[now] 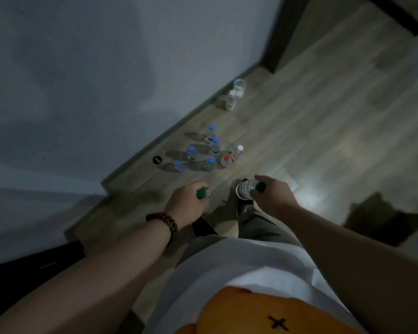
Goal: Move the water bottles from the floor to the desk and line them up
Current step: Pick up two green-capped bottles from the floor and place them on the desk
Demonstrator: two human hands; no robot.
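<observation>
Green caps are poking out of both hands: the left hand [187,203], wearing a bead bracelet [164,221], is curling its fingers round one green-capped bottle [201,192], and the right hand [272,197] is gripping a second green-capped bottle [260,186] above a shoe [244,189]. Ahead on the wooden floor [311,131], near the wall [82,80], five blue-capped bottles [211,162], a red-capped bottle [226,159] and a white-capped bottle [239,149] are standing in a loose cluster.

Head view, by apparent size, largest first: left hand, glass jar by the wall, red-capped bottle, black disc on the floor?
1. left hand, though it is nearest the camera.
2. glass jar and red-capped bottle: they look alike, and the jar stands farther off, so unranked.
3. black disc, smallest.
</observation>
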